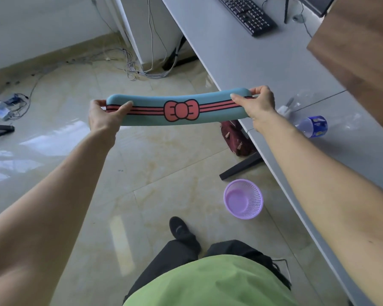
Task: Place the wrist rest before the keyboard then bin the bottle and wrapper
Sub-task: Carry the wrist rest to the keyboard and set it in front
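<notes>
From my head camera, I hold the wrist rest (177, 109) up in the air over the floor, just off the desk's left edge. Its long axis runs from nine o'clock to three o'clock, the right end tipped a little higher and reaching over the desk's rim. It is teal, with red stripes edged in black along its length and one red bow at the middle; I can read no writing on it. My left hand (104, 117) pinches the nine o'clock end, thumb on the near face and fingers behind. My right hand (258, 103) pinches the three o'clock end the same way. Both hands are closed on it, arms stretched forward.

The desk (263, 62) is white and runs from twelve o'clock down to five o'clock. One black keyboard (247, 14) lies at about one o'clock, far up the desk, its long axis slanting from upper left to lower right. One clear bottle (311, 127) lies on its side at three o'clock, just past my right wrist; its blue label bears marks too small to read. A clear wrapper (303, 98) lies crumpled just above the bottle, hard to make out against the desk.

One purple mesh bin (243, 198) stands on the tiled floor at five o'clock, beside the desk's edge, with nothing in it that I can see.
</notes>
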